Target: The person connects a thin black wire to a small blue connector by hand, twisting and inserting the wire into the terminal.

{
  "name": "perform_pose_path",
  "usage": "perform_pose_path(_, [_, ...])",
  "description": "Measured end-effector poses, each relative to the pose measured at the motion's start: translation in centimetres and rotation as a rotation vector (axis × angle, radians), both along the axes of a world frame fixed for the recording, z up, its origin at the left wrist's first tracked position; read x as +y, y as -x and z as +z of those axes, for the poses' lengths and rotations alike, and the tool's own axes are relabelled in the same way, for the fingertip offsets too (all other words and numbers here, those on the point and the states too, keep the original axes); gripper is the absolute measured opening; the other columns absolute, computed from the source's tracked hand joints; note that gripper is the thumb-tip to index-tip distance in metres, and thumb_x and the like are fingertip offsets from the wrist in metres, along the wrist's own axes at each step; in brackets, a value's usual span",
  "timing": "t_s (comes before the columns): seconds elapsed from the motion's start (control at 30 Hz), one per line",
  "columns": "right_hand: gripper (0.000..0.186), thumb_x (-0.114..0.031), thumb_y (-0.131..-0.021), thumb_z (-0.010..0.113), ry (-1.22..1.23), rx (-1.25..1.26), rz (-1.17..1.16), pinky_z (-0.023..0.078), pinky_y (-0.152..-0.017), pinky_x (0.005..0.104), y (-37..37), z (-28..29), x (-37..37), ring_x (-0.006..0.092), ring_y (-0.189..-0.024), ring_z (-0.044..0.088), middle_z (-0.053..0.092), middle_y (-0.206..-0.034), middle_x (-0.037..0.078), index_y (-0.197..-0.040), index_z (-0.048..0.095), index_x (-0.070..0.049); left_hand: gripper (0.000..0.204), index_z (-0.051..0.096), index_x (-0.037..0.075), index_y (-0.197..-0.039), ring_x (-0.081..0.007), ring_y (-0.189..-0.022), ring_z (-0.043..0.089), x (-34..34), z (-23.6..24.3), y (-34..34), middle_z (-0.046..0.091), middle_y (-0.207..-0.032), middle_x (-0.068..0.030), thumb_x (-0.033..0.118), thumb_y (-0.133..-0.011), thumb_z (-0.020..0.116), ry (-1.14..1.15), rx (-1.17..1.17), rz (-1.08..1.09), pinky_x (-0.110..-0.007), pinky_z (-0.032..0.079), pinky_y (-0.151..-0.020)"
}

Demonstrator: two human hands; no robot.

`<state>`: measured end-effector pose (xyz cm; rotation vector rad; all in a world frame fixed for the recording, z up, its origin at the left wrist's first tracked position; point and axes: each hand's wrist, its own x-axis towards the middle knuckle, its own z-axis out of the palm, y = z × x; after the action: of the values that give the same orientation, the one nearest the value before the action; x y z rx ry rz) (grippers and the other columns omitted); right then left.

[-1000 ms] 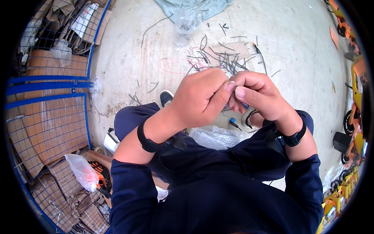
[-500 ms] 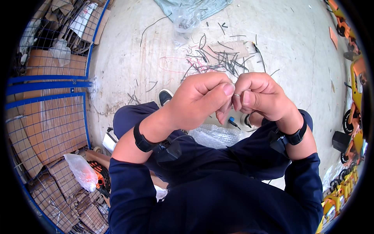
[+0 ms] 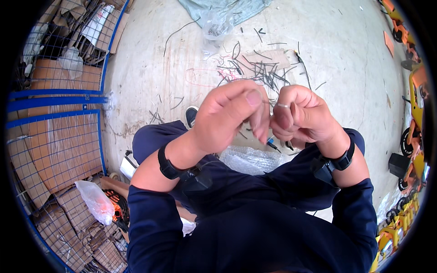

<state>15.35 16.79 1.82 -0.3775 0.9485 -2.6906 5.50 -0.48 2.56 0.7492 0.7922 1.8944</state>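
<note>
My left hand (image 3: 227, 113) is raised over my lap, its fingers curled and the thumb laid against them; the fingertips are a little smeared. Close beside it is my right hand (image 3: 304, 114), closed with thumb and index finger bent together. A pale narrow band (image 3: 282, 105) shows at the right index finger; whether it is a ring or a held piece I cannot tell. Anything else inside the fingers is too small or hidden. Below the hands, bubble wrap (image 3: 252, 160) and a blue-and-black connector (image 3: 272, 144) lie between my legs.
Cut black cable pieces (image 3: 268, 75) and thin red wires are scattered ahead on the floor, some over a cardboard piece (image 3: 277, 58). A clear plastic bag (image 3: 217, 26) lies beyond. Blue wire cages (image 3: 54, 93) of cardboard stand left; orange-and-yellow wheeled items (image 3: 416, 91) line the right.
My hands have drawn slightly apart at the thumbs. The left thumb has shifted left, and the pale band on the right index finger shows more plainly.
</note>
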Motion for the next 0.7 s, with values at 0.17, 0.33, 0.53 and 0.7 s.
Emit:
perform_pose_path(0.17, [0.027, -0.025, -0.100, 0.049, -0.049, -0.057, -0.100, 0.031, -0.045, 0.0218, 0.2, -0.2, 0.7, 0.0068, -0.049, 0.036, 0.045, -0.059, 0.000, -0.092, 0.057, -0.001, 0.035, 0.040, -0.001, -0.125, -0.0157, -0.072, 0.057, 0.3, 0.3, 1.1, 0.051, -0.120, -0.0133, 0.009, -0.093, 0.046, 0.210, 0.418, 0.146, -0.027, 0.048, -0.063])
perform_pose_path(0.33, [0.026, -0.024, -0.100, 0.050, -0.283, -0.151, -0.153, 0.034, -0.046, 0.0216, 0.3, 0.0, 1.5, 0.0071, -0.048, 0.042, 0.048, -0.057, 0.000, -0.091, 0.059, -0.002, 0.035, 0.055, 0.002, -0.120, -0.0102, -0.070, 0.060, 0.5, -1.3, 0.6, 0.062, -0.103, -0.0069, 0.005, -0.086, 0.063, 0.289, 0.701, 0.241, -0.024, 0.047, -0.062])
perform_pose_path(0.53, [0.018, -0.018, -0.097, 0.055, -0.664, -0.090, -0.313, 0.042, -0.056, 0.0215, 0.3, 0.5, 2.2, 0.0072, -0.062, 0.052, 0.058, -0.072, 0.003, -0.096, 0.060, -0.001, 0.011, 0.065, 0.002, -0.098, -0.0092, -0.075, 0.059, 0.3, -0.4, 1.8, 0.063, -0.084, -0.0047, 0.007, -0.087, 0.066, 0.402, 0.899, 0.306, -0.023, 0.047, -0.067])
perform_pose_path(0.7, [0.007, -0.007, -0.091, 0.060, -1.149, 0.245, -0.554, 0.047, -0.068, 0.0255, 0.6, 0.4, 1.9, 0.0105, -0.077, 0.058, 0.062, -0.087, 0.003, -0.098, 0.062, -0.003, 0.008, 0.067, 0.003, -0.092, -0.0090, -0.071, 0.056, -0.1, 0.0, 2.1, 0.062, -0.079, -0.0041, 0.009, -0.087, 0.067, 0.497, 0.955, 0.249, -0.024, 0.044, -0.062])
